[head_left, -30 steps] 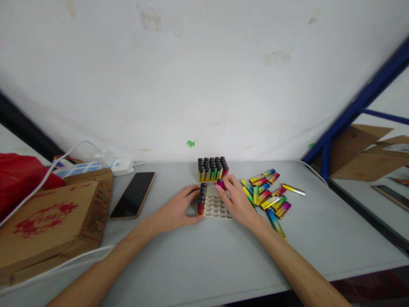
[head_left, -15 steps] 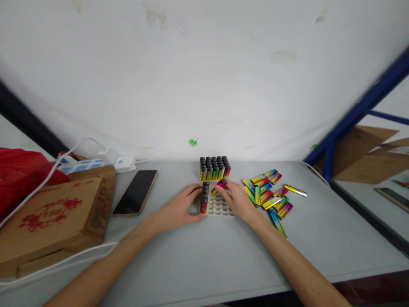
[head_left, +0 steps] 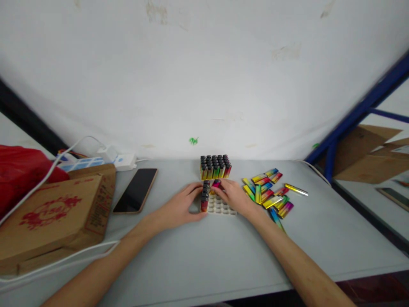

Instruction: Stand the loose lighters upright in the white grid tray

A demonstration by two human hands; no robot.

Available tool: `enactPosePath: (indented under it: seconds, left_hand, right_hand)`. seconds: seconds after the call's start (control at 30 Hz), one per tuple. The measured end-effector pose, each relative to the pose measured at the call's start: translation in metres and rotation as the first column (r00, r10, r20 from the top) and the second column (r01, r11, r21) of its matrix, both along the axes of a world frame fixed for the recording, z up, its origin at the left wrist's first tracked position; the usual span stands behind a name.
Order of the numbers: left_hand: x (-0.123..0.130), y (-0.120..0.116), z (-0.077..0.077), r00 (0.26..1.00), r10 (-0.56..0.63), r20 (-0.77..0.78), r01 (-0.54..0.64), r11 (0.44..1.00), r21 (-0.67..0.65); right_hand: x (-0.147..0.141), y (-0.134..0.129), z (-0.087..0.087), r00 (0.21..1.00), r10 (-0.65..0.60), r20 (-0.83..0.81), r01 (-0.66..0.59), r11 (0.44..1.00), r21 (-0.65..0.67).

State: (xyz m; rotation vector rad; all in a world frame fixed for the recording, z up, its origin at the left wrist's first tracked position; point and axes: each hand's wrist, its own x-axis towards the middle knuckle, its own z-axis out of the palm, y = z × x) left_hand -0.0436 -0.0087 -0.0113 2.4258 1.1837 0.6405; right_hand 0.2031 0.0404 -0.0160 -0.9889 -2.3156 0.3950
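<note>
A pale tray with round holes [head_left: 222, 208] lies on the grey table, with a column of upright black-topped lighters [head_left: 205, 200] along its left edge. My left hand [head_left: 183, 204] curves round that left side, thumb at the near corner and fingers at the far end, thumb and fingers apart. My right hand [head_left: 235, 197] pinches a pink and yellow lighter [head_left: 216, 183] over the far part of the tray, close to the column. Behind the tray stands a full block of upright lighters [head_left: 215, 167]. Loose shiny lighters [head_left: 271, 202] lie in a pile to the right.
On the left lie a phone [head_left: 136, 190], a cardboard box [head_left: 54, 217], a red bag [head_left: 25, 177] and a white power strip [head_left: 124, 162] with cables. A blue metal frame [head_left: 358, 111] and an open carton [head_left: 364, 153] are at the right.
My right hand has moved slightly left with the pink and yellow lighter, which is now more upright and nearer the column. My left hand has stayed in place.
</note>
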Motion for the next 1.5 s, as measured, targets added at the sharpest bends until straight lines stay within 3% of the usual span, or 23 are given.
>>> enactPosePath:
  seconds: [0.37, 0.53, 0.63, 0.83, 1.03, 1.17, 1.33, 1.5]
  left_hand:
    - [0.0, 0.002, -0.002, 1.0, -0.015, 0.005, 0.015, 1.0, 0.023]
    - [-0.001, 0.002, -0.003, 1.0, -0.017, -0.001, 0.017, 0.999, 0.034]
    - [0.0, 0.001, -0.002, 1.0, -0.015, 0.0, 0.015, 1.0, 0.021]
    - [-0.001, 0.0, 0.0, 1.0, -0.02, -0.019, 0.02, 1.0, -0.006]
    - [-0.002, 0.001, -0.003, 1.0, -0.003, -0.016, 0.003, 1.0, -0.008]
    - [-0.002, 0.001, -0.004, 1.0, 0.003, -0.02, -0.003, 1.0, -0.004]
    - [-0.001, 0.0, -0.002, 1.0, -0.002, -0.023, 0.002, 1.0, 0.007]
    - [0.0, -0.001, 0.002, 0.999, -0.013, -0.03, 0.013, 1.0, 0.012]
  right_hand:
    - [-0.005, -0.002, 0.0, 0.994, 0.013, 0.108, -0.011, 1.0, -0.022]
    - [0.013, -0.009, 0.012, 0.996, 0.081, -0.022, -0.081, 0.997, -0.014]
    - [0.045, -0.003, 0.024, 0.996, -0.012, -0.085, 0.013, 1.0, 0.014]
    - [0.111, 0.019, 0.024, 0.929, -0.359, 0.085, 0.355, 0.933, 0.067]
    - [0.106, 0.018, 0.022, 0.824, -0.433, 0.365, 0.461, 0.888, 0.013]
    - [0.095, 0.022, 0.024, 0.797, -0.43, 0.424, 0.473, 0.881, 0.004]
    - [0.097, 0.027, 0.015, 0.863, -0.395, 0.314, 0.411, 0.911, 0.016]
    - [0.096, 0.027, 0.015, 0.931, -0.363, 0.033, 0.358, 0.928, 0.098]
